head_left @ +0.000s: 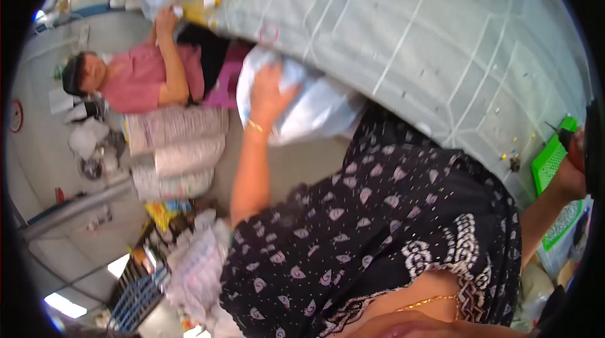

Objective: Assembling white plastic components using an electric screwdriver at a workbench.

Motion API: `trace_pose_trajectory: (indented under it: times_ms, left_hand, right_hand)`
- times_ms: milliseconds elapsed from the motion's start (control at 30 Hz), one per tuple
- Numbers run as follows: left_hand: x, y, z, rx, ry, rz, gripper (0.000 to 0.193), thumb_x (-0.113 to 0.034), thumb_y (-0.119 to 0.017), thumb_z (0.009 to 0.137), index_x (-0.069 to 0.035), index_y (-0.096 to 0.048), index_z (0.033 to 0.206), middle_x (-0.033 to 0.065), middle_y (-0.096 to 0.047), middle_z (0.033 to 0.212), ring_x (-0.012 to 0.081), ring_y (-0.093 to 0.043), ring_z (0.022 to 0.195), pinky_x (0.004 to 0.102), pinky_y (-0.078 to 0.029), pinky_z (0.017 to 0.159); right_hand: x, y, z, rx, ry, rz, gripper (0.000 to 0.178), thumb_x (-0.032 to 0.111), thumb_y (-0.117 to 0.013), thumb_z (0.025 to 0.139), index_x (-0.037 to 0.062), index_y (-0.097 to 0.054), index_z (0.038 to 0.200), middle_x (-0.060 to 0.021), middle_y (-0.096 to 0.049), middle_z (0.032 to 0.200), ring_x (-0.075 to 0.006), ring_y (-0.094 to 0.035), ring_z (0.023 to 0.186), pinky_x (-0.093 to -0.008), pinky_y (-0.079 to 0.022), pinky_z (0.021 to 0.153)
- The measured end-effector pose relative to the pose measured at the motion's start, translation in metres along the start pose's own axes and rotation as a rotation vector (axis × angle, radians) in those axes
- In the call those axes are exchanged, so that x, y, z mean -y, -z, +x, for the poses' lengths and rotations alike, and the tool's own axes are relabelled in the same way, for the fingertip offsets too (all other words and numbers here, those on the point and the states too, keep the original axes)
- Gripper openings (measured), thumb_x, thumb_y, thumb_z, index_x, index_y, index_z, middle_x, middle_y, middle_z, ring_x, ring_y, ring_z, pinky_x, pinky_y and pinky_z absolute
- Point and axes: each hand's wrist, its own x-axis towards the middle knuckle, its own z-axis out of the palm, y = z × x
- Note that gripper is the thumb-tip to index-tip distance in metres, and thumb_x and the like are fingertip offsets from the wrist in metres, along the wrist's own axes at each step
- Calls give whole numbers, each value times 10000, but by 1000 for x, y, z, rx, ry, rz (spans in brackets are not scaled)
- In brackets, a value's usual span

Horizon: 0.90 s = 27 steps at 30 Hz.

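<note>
My left hand (270,95), a gold bangle at its wrist, lies against a bulging white plastic bag (324,105) beside the edge of the grey table. Motion smears its fingers, so whether they grip the plastic is unclear. What the bag contains cannot be made out. At the far right edge, my right hand (570,171) is partly cut off by the dark rim of the picture. It is close to a green plastic basket (547,163), and its fingers are mostly hidden.
A grey tabletop (403,29) with white lines fills the upper right; small yellow bits lie near the basket. Another person in a pink top (142,76) sits at the left. Stacked sacks (189,139), a dark crate (135,287) and crumpled pale cloth or plastic (198,262) stand below.
</note>
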Motion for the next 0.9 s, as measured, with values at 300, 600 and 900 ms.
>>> trace_pose_trajectory:
  times_ms: [300, 600, 900]
  left_hand:
    - [-54, 107, 214, -213, -148, -279, 346, -231, -817, 827, -24, -702, 1079, 140, -703, 974, 303, -691, 834, 395, -555, 752]
    - [-132, -6, 545, -281, -396, -257, 824, -534, -814, 765, -33, -593, 1381, 208, -631, 1313, 359, -588, 1257, 433, -472, 1060]
    - [-152, -50, 590, 42, -249, -440, 692, -511, -738, 899, 6, -637, 1348, 190, -675, 1293, 286, -642, 1183, 405, -475, 1028]
  right_hand:
    - [-7, 37, -11, 44, -77, 100, 160, 12, -583, 912, 57, -457, 999, -47, -459, 824, -137, -471, 717, -308, -425, 728]
    - [2, 25, -13, -10, -29, 59, 196, 17, -604, 898, 71, -460, 1021, -52, -475, 838, -144, -487, 676, -311, -433, 687]
    - [67, 49, -1, 131, 108, 124, 186, 64, -600, 958, 94, -451, 1064, -23, -468, 822, -131, -480, 677, -294, -416, 667]
